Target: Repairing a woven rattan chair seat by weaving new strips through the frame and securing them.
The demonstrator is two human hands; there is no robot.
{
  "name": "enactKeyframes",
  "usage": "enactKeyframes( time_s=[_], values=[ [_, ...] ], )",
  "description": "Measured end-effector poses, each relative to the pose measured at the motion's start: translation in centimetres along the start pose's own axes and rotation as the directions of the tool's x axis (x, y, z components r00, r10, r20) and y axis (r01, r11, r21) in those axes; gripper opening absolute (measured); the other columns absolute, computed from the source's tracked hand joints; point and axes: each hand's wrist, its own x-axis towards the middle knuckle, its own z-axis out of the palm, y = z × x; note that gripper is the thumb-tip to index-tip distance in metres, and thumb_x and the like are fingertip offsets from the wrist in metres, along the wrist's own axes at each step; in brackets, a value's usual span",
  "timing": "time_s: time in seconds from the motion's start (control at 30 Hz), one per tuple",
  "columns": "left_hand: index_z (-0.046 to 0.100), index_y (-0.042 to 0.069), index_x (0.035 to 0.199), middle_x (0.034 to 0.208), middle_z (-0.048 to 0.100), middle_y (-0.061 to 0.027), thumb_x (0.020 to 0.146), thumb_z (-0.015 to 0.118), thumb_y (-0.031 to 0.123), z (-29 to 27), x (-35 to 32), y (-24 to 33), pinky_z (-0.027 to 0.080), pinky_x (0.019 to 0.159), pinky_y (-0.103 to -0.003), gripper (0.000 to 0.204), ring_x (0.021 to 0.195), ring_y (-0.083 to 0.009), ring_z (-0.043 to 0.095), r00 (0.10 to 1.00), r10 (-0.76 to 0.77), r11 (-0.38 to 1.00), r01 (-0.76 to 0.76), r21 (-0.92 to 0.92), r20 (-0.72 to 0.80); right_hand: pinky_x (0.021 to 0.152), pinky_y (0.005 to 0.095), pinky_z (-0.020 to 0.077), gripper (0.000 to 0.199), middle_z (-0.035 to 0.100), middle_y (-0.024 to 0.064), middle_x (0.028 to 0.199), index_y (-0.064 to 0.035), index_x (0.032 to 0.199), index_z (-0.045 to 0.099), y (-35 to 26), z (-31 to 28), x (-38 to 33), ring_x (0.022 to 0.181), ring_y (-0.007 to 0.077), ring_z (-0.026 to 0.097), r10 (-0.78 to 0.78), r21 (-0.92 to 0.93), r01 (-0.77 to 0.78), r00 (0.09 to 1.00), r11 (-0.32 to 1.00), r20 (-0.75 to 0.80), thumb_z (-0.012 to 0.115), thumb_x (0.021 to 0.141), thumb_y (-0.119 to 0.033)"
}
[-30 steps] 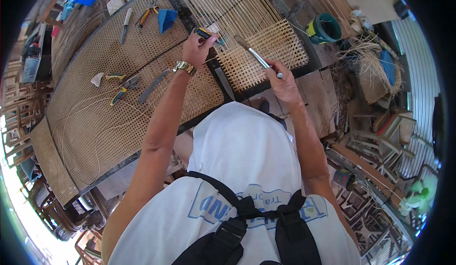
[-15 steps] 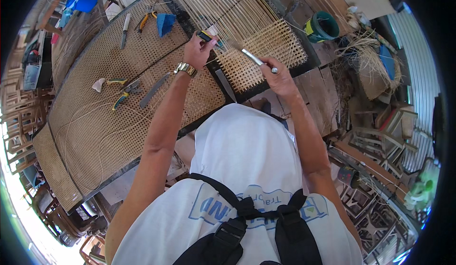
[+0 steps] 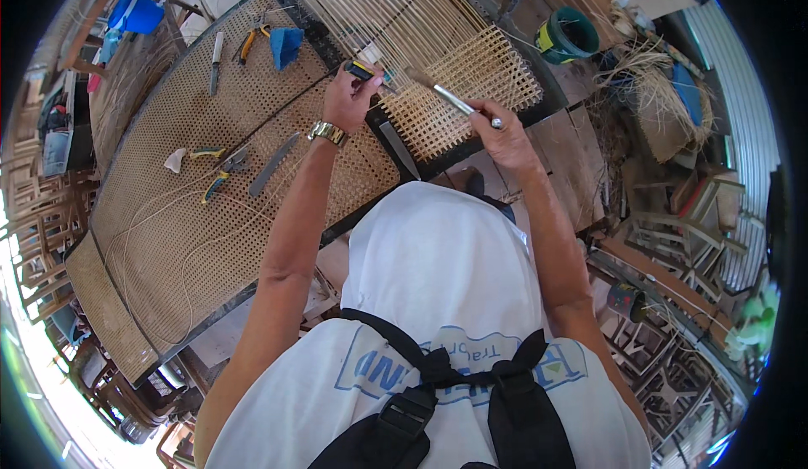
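My left hand (image 3: 347,99), with a metal watch on its wrist, is closed round a short black-and-yellow handled tool (image 3: 359,70). A thin tip seems to reach from it to the left edge of the open cane weave (image 3: 463,103). My right hand (image 3: 503,137) grips the end of a silver-handled hammer (image 3: 454,100). Its brownish head is blurred and hangs over the weave, close to my left hand. Long cane strands (image 3: 396,15) run away from the woven part. A flat blade (image 3: 398,149) lies on the dark frame between the two panels.
On the fine-mesh cane panel (image 3: 168,217) lie a knife (image 3: 216,63), orange-handled pliers (image 3: 248,44), a blue cloth-like piece (image 3: 286,47), yellow-green pliers (image 3: 223,174), a long blade (image 3: 273,166) and loose cane strands. A green bucket (image 3: 567,36) stands at the right, near heaped fibres (image 3: 652,95).
The hammer's head has shifted slightly left and up as my right hand moved a little right. My left hand stays at the weave's edge. The whole view has turned slightly.
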Motion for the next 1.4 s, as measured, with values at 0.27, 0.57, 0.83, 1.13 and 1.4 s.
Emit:
enactKeyframes(
  time_s=[0.27, 0.57, 0.83, 1.13, 1.4],
  values=[
    [0.065, 0.008, 0.106, 0.090, 0.074, -0.0066, 0.092, 0.075, 0.029, 0.6, 0.2, -0.3, 0.055, 0.071, -0.033, 0.027, 0.079, -0.0167, 0.071, 0.997, -0.071, 0.981, 0.064, 0.182, 0.034, 0.066, 0.0237, 0.0431, 0.031, 0.058, -0.0018, 0.081, -0.0011, 0.125, 0.066, 2.5, 1.7, 0.6, 0.074, 0.0065, 0.050, -0.261, -0.125, 0.240, 0.947, 0.963, -0.189, 0.060, 0.100, -0.017],
    [0.063, 0.007, 0.112, 0.088, 0.073, -0.0095, 0.091, 0.075, 0.029, 0.6, 0.4, 0.2, 0.056, 0.071, -0.034, 0.032, 0.079, -0.0197, 0.073, 0.992, -0.074, 0.962, 0.044, 0.268, 0.100, 0.066, 0.0230, 0.0414, 0.029, 0.057, -0.0012, 0.082, 0.0000, 0.124, 0.066, 1.0, -0.7, 0.1, 0.075, 0.0072, 0.050, 0.022, 0.033, -0.022, 1.000, 0.999, -0.013, 0.058, 0.101, -0.015],
    [0.064, 0.006, 0.111, 0.092, 0.074, -0.0113, 0.092, 0.074, 0.025, 0.5, 0.0, 0.0, 0.057, 0.073, -0.033, 0.029, 0.084, -0.0201, 0.073, 0.994, -0.033, 0.996, 0.023, 0.091, 0.106, 0.066, 0.0221, 0.0419, 0.029, 0.058, -0.0017, 0.081, -0.0014, 0.124, 0.067, 0.3, -1.7, -0.3, 0.074, 0.0065, 0.051, 0.081, -0.051, -0.074, 0.987, 0.996, 0.138, 0.059, 0.100, -0.015],
    [0.065, 0.008, 0.111, 0.094, 0.075, -0.0076, 0.094, 0.072, 0.022, 0.5, 0.1, 1.9, 0.056, 0.073, -0.033, 0.024, 0.083, -0.0186, 0.073, 0.987, -0.076, 0.980, 0.048, 0.196, 0.139, 0.061, 0.0197, 0.0384, 0.029, 0.056, -0.0031, 0.079, -0.0009, 0.124, 0.066, 1.7, -0.7, -0.2, 0.069, 0.0040, 0.047, -0.064, 0.027, 0.065, 0.996, 0.998, -0.058, 0.060, 0.101, -0.017],
    [0.062, 0.007, 0.110, 0.089, 0.074, -0.0087, 0.093, 0.073, 0.019, 0.8, -0.3, 3.8, 0.056, 0.070, -0.033, 0.024, 0.080, -0.0196, 0.073, 0.967, -0.107, 0.956, 0.036, 0.290, 0.232, 0.058, 0.0192, 0.0374, 0.029, 0.056, -0.0041, 0.077, -0.0027, 0.125, 0.066, 1.3, 1.3, -1.0, 0.067, 0.0030, 0.046, -0.008, 0.053, 0.013, 0.995, 0.998, -0.100, 0.060, 0.101, -0.017]
  ],
)
